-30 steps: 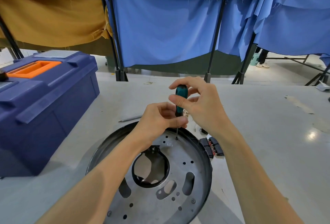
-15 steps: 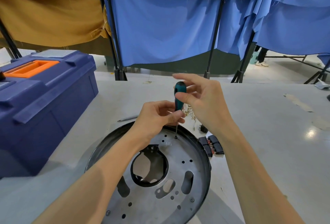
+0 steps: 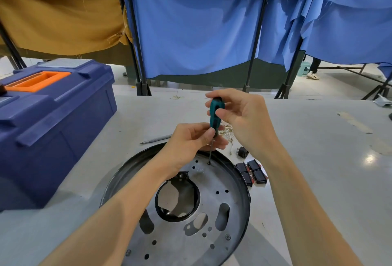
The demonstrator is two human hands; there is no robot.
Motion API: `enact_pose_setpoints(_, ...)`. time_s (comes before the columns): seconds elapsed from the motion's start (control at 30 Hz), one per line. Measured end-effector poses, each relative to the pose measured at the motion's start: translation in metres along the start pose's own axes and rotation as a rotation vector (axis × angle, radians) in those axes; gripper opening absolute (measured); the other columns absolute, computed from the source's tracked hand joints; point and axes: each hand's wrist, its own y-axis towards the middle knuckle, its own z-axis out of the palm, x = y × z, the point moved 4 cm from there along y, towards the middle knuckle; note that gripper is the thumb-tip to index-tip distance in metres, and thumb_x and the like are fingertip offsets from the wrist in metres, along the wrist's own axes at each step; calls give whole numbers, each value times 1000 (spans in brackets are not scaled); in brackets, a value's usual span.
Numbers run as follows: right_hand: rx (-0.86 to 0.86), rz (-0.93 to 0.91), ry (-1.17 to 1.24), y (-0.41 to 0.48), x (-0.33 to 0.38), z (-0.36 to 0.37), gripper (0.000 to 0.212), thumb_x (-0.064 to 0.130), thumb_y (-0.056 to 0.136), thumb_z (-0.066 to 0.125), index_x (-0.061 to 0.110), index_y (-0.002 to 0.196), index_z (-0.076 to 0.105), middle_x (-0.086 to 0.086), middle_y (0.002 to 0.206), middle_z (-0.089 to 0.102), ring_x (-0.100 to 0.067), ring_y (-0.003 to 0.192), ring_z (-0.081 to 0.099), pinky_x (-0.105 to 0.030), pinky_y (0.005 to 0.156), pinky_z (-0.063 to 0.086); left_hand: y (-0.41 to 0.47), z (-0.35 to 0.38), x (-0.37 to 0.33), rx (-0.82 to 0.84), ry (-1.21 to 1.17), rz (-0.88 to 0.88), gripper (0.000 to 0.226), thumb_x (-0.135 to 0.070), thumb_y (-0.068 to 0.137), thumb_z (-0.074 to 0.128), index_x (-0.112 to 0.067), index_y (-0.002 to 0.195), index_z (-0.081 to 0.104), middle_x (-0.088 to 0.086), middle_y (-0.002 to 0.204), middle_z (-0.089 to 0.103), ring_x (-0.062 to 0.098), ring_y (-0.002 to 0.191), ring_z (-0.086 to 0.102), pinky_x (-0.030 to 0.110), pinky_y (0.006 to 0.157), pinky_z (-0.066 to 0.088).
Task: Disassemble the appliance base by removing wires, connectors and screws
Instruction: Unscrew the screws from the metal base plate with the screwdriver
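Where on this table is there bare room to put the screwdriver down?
Bare tabletop lies right of the black switches; a narrower strip runs between the toolbox and the appliance base. Crowded just behind the base: loose wires, a black connector, a thin grey tool.

The left forearm and the right forearm are both bare, slim and smooth, uncovered from the lower edge of the view up to the wrist. The left hand and the right hand are bare as well, with long, slender fingers and short, neatly trimmed nails that show on the thumbs. Any clothing further up the arms lies outside the view, so it cannot be told.
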Motion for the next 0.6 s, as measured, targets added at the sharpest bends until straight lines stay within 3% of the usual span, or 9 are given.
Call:
enact_pose_setpoints(0.1, 42, -11, 12, -2, 2, 4, 26, -1, 89, 62, 18, 105, 69, -3, 103, 68, -12, 91, 68, -25, 76, 58, 0, -2, 0, -16, 4, -1, 16, -8, 96, 54, -3, 107, 64, 11, 86, 75, 25, 85, 73, 24, 76, 56)
enact_pose_setpoints(0.2, 17, -43, -119, -3, 2, 9, 23, 15, 83, 74, 30, 100, 69, 1, 108, 60, -7, 94, 59, -13, 74, 50, 1, -4, -1, -64, 15, 10, 21, -12, 88, 66, -2, 106, 64, 17, 87, 72, 27, 82, 73, 28, 76, 57)
enact_pose_setpoints(0.33, -25, -30, -98, -1, 2, 6, 44, -6, 85, 65, 26, 116, 67, -1, 102, 67, -12, 89, 66, -17, 77, 53, 0, -3, -1, -4, 17, 9, 18, -14, 95, 55, -8, 110, 64, 8, 92, 75, 26, 89, 72, 32, 81, 58)
enact_pose_setpoints(0.43, 18, -9, 12, -1, 2, 5, 39, -12, 87, 56, 15, 113, 67, -6, 100, 70, -13, 89, 70, -21, 77, 57, 1, -5, 1, -9, 30, 5, 16, -6, 97, 51, -7, 105, 65, 8, 88, 75, 25, 87, 73, 30, 81, 58)
enact_pose_setpoints(0.5, 31, -30, -27, -2, 3, 9, 25, 1, 89, 63, 17, 107, 69, -4, 101, 69, -11, 93, 67, -23, 79, 57, 1, -7, 1, -42, 54, 16, 16, -8, 91, 62, -2, 106, 64, 12, 86, 74, 26, 85, 73, 28, 79, 57)
enact_pose_setpoints(0.6, 17, -42, -136, -3, 2, 12, 24, 21, 83, 74, 30, 105, 70, 4, 108, 61, -6, 93, 60, -15, 76, 51, 1, -8, -1, -67, 68, 17, 39, -16, 79, 76, -4, 113, 61, 15, 88, 72, 26, 82, 73, 28, 78, 57)
